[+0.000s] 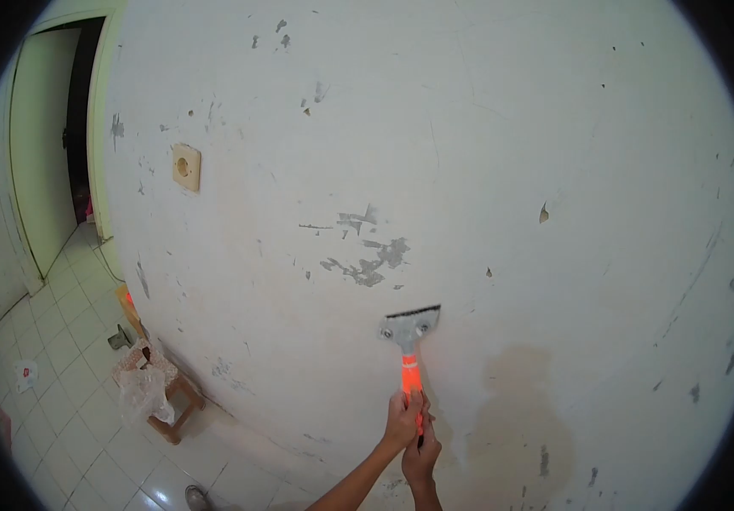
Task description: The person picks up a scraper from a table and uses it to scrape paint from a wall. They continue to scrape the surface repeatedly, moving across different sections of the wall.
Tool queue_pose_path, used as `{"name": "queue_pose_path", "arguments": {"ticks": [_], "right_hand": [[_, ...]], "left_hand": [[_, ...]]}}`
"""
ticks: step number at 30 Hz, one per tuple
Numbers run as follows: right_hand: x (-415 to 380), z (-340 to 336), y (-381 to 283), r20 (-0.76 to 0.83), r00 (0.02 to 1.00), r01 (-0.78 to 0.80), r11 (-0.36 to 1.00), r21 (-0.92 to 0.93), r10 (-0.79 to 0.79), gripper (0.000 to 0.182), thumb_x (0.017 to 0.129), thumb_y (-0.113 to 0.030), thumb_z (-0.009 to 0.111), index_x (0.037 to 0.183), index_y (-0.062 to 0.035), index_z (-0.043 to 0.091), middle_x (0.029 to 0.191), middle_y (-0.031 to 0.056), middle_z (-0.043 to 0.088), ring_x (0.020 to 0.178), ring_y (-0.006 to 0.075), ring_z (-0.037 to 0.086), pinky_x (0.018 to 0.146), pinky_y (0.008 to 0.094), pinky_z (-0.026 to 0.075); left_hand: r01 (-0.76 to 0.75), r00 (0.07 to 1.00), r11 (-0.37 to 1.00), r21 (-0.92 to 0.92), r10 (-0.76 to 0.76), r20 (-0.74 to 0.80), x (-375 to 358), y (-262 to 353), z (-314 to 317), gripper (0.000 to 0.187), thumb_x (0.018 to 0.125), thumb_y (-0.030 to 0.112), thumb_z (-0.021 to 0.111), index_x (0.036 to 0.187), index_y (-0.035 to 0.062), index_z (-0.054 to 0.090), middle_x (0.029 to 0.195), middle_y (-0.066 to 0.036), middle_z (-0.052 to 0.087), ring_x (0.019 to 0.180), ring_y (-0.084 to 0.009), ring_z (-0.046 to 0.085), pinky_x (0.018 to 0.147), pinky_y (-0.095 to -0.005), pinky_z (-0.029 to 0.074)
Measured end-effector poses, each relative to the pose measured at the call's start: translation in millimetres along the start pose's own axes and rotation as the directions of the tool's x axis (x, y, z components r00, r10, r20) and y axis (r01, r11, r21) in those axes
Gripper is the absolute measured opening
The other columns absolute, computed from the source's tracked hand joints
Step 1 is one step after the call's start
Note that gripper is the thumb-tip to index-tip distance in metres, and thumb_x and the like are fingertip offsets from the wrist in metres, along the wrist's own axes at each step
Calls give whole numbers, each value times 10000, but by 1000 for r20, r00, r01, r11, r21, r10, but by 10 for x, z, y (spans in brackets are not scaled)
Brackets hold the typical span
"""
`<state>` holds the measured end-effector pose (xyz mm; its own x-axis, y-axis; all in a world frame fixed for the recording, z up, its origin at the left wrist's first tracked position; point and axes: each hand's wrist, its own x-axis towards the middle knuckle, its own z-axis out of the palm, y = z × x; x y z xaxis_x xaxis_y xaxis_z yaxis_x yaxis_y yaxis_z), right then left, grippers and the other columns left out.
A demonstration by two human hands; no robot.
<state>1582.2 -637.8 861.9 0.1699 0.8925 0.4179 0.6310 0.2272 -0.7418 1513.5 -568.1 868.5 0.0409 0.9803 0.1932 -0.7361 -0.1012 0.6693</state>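
A wall scraper point(410, 329) with an orange handle and a wide grey metal head is held up against the white wall point(503, 111). Its dark blade edge points upward, at or close to the wall surface; exact contact is hard to tell. My left hand point(402, 419) is closed around the orange handle just under the head. Lower down, my right hand point(421, 456) is wrapped around the handle's end. Above the blade, grey patches point(367, 266) show where the paint is gone.
A power socket point(185, 167) sits on the wall at upper left. Below it, a small wooden stool point(181, 407) carries a plastic bag point(143, 393) and other items on the tiled floor point(77, 400). A door point(43, 145) stands ajar at far left. A damp-looking stain point(520, 417) marks the wall's lower right.
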Motion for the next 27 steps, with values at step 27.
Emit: {"name": "queue_pose_path", "arguments": {"ticks": [27], "right_hand": [[-10,232,359,-105,989,111,989,96,-101,477,1022,-247,507,1395,50,501,928,162,725,856,172,695,761,333,532]], "left_hand": [[15,999,992,125,-20,39,79,-274,-155,499,1013,483,521,836,16,515,721,-35,530,602,-116,559,576,-316,551]]}}
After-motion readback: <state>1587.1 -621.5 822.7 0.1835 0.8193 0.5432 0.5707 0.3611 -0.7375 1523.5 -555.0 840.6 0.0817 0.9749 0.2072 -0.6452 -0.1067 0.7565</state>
